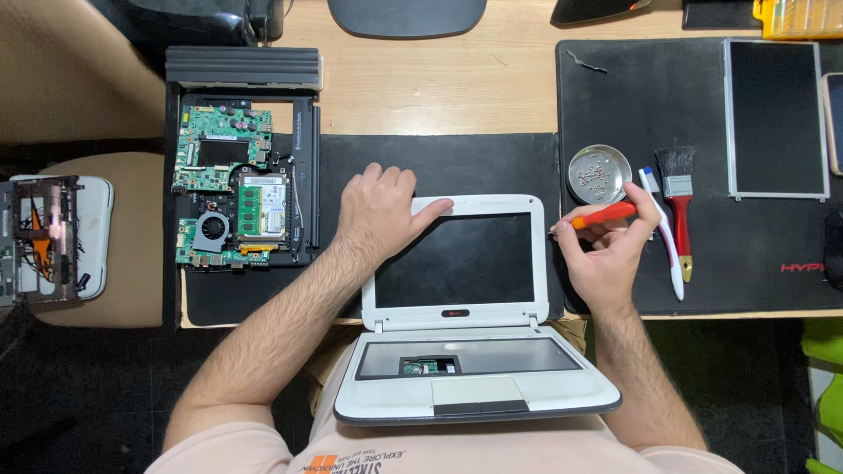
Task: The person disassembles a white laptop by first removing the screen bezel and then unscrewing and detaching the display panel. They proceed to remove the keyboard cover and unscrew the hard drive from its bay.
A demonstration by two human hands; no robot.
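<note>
Steadying a small white plastic laptop with its keyboard removed, lid open.

The left hand lay flat and open on the lid's upper left corner, the laptop's base resting on the lap at the wooden table edge. The right hand was closed around an orange-handled screwdriver just beside the screen's right edge, near a round metal dish of screws.

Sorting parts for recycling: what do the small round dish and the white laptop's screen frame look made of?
Round dish: likely metal, with a silvery, reflective sheen. Screen frame: probably plastic, smooth glossy white with moulded rounded corners; the left hand rests on it.
</note>
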